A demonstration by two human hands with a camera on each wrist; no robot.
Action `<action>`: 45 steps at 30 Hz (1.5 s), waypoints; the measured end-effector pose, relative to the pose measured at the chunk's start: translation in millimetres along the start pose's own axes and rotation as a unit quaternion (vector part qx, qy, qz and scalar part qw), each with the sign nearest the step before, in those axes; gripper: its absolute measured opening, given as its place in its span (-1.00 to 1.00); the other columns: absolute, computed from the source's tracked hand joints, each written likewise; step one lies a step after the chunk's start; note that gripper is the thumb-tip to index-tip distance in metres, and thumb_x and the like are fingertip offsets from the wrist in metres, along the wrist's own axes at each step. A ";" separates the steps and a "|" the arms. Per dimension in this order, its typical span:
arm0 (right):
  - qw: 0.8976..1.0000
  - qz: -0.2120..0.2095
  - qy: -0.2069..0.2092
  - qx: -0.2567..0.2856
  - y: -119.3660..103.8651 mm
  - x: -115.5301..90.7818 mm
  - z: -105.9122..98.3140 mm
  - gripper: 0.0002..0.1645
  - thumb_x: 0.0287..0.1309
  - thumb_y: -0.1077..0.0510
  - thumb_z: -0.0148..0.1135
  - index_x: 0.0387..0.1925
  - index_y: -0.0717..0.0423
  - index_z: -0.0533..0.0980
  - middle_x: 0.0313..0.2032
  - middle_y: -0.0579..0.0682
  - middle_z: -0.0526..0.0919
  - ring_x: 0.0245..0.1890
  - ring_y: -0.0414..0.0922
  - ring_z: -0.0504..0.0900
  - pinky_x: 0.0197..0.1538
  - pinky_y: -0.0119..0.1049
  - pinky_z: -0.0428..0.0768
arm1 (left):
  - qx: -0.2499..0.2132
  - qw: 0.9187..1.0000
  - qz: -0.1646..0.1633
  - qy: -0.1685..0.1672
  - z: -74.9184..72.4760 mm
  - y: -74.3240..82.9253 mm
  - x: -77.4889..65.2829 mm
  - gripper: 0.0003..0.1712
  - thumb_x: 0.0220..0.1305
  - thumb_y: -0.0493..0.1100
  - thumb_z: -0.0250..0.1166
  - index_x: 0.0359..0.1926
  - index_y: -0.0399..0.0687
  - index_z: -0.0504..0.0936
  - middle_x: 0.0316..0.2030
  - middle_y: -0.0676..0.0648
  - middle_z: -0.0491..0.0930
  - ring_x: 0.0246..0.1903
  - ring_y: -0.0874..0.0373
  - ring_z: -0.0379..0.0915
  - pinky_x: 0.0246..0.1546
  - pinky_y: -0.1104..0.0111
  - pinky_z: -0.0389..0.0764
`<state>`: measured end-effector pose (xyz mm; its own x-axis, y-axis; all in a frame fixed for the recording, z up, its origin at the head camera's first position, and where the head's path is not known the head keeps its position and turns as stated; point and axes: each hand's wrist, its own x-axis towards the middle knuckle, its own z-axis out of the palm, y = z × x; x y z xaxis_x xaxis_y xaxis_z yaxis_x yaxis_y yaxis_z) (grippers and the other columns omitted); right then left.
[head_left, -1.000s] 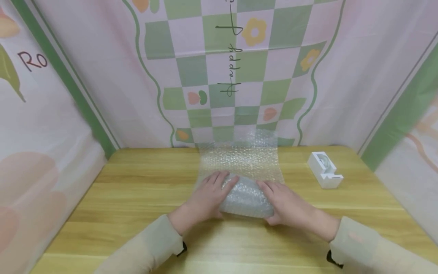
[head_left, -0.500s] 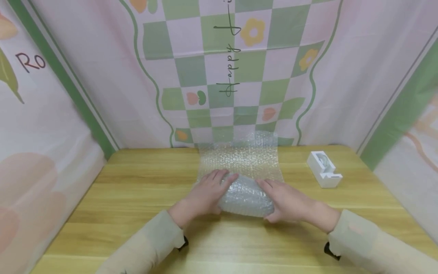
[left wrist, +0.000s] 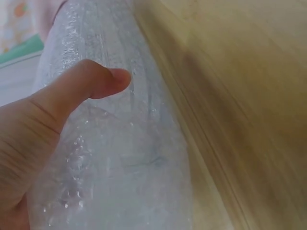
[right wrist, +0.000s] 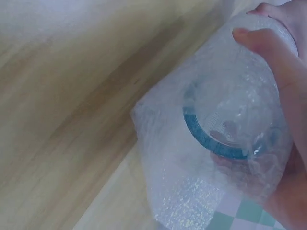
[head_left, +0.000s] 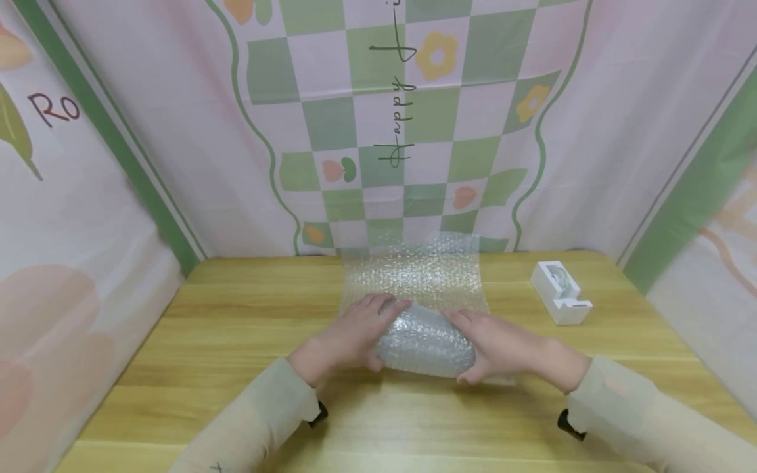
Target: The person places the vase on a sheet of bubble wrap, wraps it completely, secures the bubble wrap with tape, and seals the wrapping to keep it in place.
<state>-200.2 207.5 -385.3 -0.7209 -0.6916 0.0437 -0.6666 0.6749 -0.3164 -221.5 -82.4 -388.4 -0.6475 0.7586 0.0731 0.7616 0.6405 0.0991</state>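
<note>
Green-and-white checkered cloth (head_left: 384,118) with yellow flowers hung behind the wooden table (head_left: 236,328). Midway across that table I saw a bundle (head_left: 426,341) rolled in clear bubble wrap, between the person's two hands. Their left hand (head_left: 355,332) gripped one end and their right hand (head_left: 497,345) the other, both curled round the plastic. At the right-hand end, a blue-green ring (right wrist: 201,136) showed through the layers. Beyond the bundle, a loose sheet (head_left: 416,272) of bubble wrap ran to the table's back edge, in front of the cloth. Over to the right, well apart from it, stood a white tape dispenser (head_left: 560,293).
</note>
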 end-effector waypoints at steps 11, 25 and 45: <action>0.999 -0.016 -0.021 0.022 1.3 3.8 -6.4 0.37 -0.26 -0.15 0.69 0.42 0.49 0.18 0.19 0.35 0.53 0.05 0.19 0.61 0.10 0.15 0.64 | -0.036 0.999 -0.008 -0.022 -3.8 -2.6 1.6 0.42 -0.27 -0.08 0.74 0.59 -0.06 0.08 0.45 -0.24 0.26 0.43 -0.11 0.18 0.45 0.05 0.24; 0.997 -0.032 -0.054 0.044 2.8 13.5 -18.4 0.41 -0.30 -0.11 0.70 0.44 0.49 0.15 0.13 0.27 0.56 0.00 0.09 0.63 0.07 0.09 0.66 | -0.075 0.997 -0.001 -0.019 -4.5 -7.1 -2.7 0.39 -0.22 -0.10 0.72 0.60 -0.07 0.08 0.40 -0.20 0.31 0.38 -0.06 0.24 0.40 0.12 0.33; 0.994 -0.015 -0.091 0.054 1.5 14.0 -20.4 0.36 -0.26 -0.18 0.65 0.43 0.48 0.20 0.13 0.21 0.59 0.01 0.04 0.63 0.11 0.05 0.64 | -0.151 0.985 -0.015 -0.080 -17.0 -10.6 -2.5 0.32 -0.12 -0.16 0.70 0.57 -0.12 0.05 0.49 -0.14 0.22 0.46 -0.03 0.15 0.47 0.14 0.20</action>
<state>-215.1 204.0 -365.9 -0.6490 -0.7521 -0.1146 -0.6554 0.6292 -0.4179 -228.4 -93.1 -372.7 -0.6386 0.7643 -0.0899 0.6832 0.6168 0.3910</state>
